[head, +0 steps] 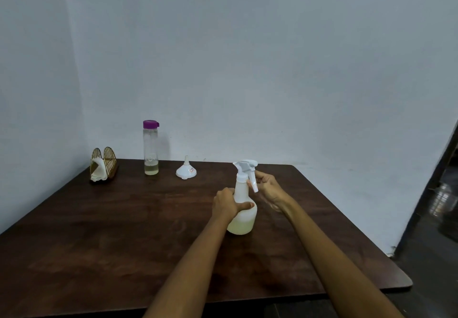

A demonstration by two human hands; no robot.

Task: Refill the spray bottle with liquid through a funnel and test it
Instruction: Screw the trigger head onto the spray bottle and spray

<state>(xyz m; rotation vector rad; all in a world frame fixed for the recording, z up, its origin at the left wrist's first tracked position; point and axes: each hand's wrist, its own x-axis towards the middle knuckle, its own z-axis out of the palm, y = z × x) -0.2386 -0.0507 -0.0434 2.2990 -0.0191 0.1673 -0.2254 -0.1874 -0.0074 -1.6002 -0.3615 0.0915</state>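
A white spray bottle (pixel 242 215) stands upright on the dark wooden table (pixel 124 231), with pale yellowish liquid in its lower part. Its white and grey trigger head (pixel 245 166) sits on the neck. My left hand (pixel 228 205) grips the bottle's body, thumb across the front. My right hand (pixel 266 186) holds the trigger head from the right, fingers curled at the trigger lever. A white funnel (pixel 186 170) lies upside down on the table behind. A clear bottle with a purple cap (pixel 150 148) stands further left, a little liquid at its bottom.
A gold wire napkin holder (pixel 103 165) with white napkins stands at the table's back left corner. White walls close the back and left. The table's right edge (pixel 359 221) drops to a dark floor and doorway on the right.
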